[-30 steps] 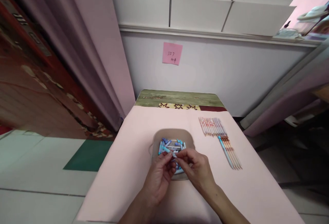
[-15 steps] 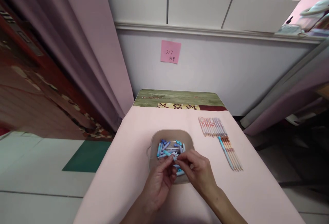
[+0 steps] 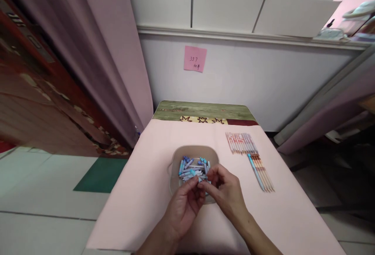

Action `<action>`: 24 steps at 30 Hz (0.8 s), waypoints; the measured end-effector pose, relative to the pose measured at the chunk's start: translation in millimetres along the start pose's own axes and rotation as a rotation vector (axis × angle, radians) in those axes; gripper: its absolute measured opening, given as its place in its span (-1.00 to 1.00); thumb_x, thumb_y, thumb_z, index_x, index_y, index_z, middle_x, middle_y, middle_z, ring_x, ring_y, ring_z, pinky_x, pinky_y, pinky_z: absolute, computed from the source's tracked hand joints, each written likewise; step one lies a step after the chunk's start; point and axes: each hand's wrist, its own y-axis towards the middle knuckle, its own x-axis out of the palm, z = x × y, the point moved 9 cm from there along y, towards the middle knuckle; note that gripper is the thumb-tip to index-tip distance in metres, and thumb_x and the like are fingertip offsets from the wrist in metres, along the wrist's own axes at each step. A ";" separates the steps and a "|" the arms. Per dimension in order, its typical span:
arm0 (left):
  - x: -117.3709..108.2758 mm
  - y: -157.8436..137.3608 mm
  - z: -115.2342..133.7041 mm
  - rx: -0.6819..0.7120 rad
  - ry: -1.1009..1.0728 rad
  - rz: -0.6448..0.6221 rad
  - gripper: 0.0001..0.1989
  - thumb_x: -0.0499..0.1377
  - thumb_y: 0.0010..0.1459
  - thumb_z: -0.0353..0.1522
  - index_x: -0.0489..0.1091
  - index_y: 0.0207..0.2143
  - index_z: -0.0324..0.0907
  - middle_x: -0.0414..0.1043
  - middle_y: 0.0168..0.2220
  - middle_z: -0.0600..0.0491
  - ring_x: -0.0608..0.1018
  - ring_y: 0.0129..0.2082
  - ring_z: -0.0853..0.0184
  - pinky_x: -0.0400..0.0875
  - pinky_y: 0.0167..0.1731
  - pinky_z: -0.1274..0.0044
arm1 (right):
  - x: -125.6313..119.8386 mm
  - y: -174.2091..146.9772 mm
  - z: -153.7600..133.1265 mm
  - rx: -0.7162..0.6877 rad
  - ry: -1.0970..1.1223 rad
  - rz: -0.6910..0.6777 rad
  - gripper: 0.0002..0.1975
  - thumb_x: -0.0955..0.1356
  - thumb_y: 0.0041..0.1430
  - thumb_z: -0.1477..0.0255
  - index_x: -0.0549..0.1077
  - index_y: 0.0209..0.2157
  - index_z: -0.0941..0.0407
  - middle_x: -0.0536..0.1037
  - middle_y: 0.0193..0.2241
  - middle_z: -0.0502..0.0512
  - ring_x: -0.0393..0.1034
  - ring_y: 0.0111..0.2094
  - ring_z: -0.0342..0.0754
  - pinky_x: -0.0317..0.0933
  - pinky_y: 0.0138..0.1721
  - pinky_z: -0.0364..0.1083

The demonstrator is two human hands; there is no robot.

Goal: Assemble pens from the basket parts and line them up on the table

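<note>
- A small light-blue pen part [image 3: 193, 172] is pinched by the left hand [image 3: 184, 204] — over the tub [image 3: 175, 182] of loose pen parts [image 3: 189, 164].
- The right hand [image 3: 227, 192] is curled narrow just beside; its grip cannot be told.
- Two-handed fitting seems underway — steady, precise alignment is called for.

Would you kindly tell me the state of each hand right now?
Left hand: closed, pinching a light-blue pen piece.
Right hand: curled, close against the same piece; whether it grips cannot be told.
</note>
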 end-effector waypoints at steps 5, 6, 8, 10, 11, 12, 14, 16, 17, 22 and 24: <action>1.8 -6.7 33.7 0.088 -0.099 -0.020 -0.89 0.14 0.16 -0.46 0.42 -0.42 -0.32 0.48 -0.47 -0.03 0.41 -0.61 0.48 0.31 -0.66 0.66 | -15.6 8.0 14.7 0.123 0.288 0.027 -0.69 0.40 0.07 0.21 0.38 -0.27 0.14 0.39 -0.51 -0.07 0.21 -0.57 -0.21 0.14 -0.56 -0.22; -0.3 -8.5 44.3 0.134 -0.122 -0.001 -0.87 0.12 0.17 -0.47 0.41 -0.43 -0.30 0.47 -0.48 -0.02 0.39 -0.62 0.49 0.29 -0.67 0.67 | -22.9 10.6 13.7 0.101 0.243 0.050 -0.70 0.38 0.11 0.19 0.39 -0.28 0.14 0.39 -0.52 -0.06 0.20 -0.57 -0.21 0.13 -0.56 -0.22; -5.9 -11.8 58.5 0.171 -0.119 0.050 -0.86 0.09 0.18 -0.49 0.40 -0.44 -0.29 0.46 -0.50 -0.02 0.38 -0.63 0.50 0.27 -0.70 0.69 | -33.2 17.3 9.2 0.042 0.056 0.064 -0.74 0.34 0.16 0.21 0.41 -0.34 0.13 0.40 -0.55 -0.05 0.21 -0.57 -0.19 0.12 -0.54 -0.21; -12.1 -13.7 65.9 0.164 -0.086 0.094 -0.87 0.09 0.17 -0.51 0.40 -0.43 -0.29 0.47 -0.50 -0.02 0.39 -0.63 0.49 0.29 -0.69 0.68 | -34.4 25.8 2.9 -0.035 -0.203 0.041 -0.80 0.33 0.18 0.28 0.43 -0.39 0.12 0.43 -0.54 -0.03 0.27 -0.53 -0.16 0.14 -0.49 -0.20; -14.9 -14.1 69.1 0.165 -0.070 0.105 -0.87 0.09 0.17 -0.52 0.40 -0.42 -0.30 0.46 -0.50 -0.02 0.39 -0.63 0.49 0.30 -0.69 0.68 | -30.7 30.6 0.8 -0.072 -0.337 0.015 -0.83 0.32 0.18 0.32 0.45 -0.40 0.11 0.46 -0.52 -0.02 0.31 -0.50 -0.15 0.15 -0.44 -0.20; -17.5 -14.1 73.0 0.177 -0.059 0.108 -0.87 0.09 0.17 -0.52 0.40 -0.42 -0.30 0.46 -0.51 -0.02 0.40 -0.63 0.49 0.32 -0.67 0.67 | -24.6 35.7 0.7 -0.098 -0.463 -0.020 -0.86 0.32 0.18 0.37 0.47 -0.40 0.11 0.49 -0.47 0.00 0.35 -0.45 -0.14 0.16 -0.40 -0.19; -23.1 -13.1 81.7 0.219 -0.037 0.110 -0.87 0.08 0.18 -0.52 0.40 -0.41 -0.30 0.45 -0.51 -0.01 0.40 -0.63 0.49 0.34 -0.66 0.67 | -5.0 45.8 8.1 -0.104 -0.680 -0.142 -0.85 0.28 0.21 0.44 0.50 -0.33 0.09 0.54 -0.35 0.05 0.41 -0.34 -0.10 0.17 -0.31 -0.18; -29.0 -10.9 89.2 0.253 -0.023 0.114 -0.87 0.08 0.18 -0.52 0.41 -0.38 -0.30 0.45 -0.50 -0.01 0.41 -0.62 0.49 0.35 -0.65 0.67 | 19.3 53.2 22.4 -0.076 -0.814 -0.298 -0.79 0.24 0.23 0.46 0.52 -0.27 0.07 0.56 -0.27 0.08 0.43 -0.27 -0.07 0.17 -0.28 -0.17; -31.7 -9.7 91.9 0.264 -0.023 0.117 -0.87 0.07 0.18 -0.52 0.40 -0.38 -0.31 0.45 -0.50 -0.01 0.41 -0.62 0.49 0.35 -0.64 0.67 | 31.6 55.6 28.8 -0.068 -0.837 -0.366 -0.79 0.25 0.21 0.47 0.53 -0.27 0.07 0.57 -0.28 0.08 0.44 -0.26 -0.06 0.18 -0.27 -0.17; -40.1 -5.5 96.2 0.278 -0.037 0.119 -0.86 0.06 0.18 -0.53 0.39 -0.41 -0.31 0.45 -0.50 -0.01 0.40 -0.61 0.49 0.33 -0.65 0.67 | 81.3 52.8 44.1 -0.100 -0.840 -0.566 -0.75 0.37 0.04 0.44 0.54 -0.19 0.00 0.57 -0.16 0.04 0.46 -0.20 -0.02 0.21 -0.25 -0.16; -42.0 -4.8 95.1 0.270 -0.031 0.115 -0.87 0.07 0.17 -0.54 0.39 -0.41 -0.31 0.46 -0.49 -0.01 0.41 -0.61 0.48 0.34 -0.64 0.66 | 91.8 44.8 44.5 -0.110 -0.850 -0.594 -0.71 0.36 0.04 0.46 0.53 -0.15 0.03 0.55 -0.12 0.09 0.46 -0.17 0.00 0.22 -0.24 -0.13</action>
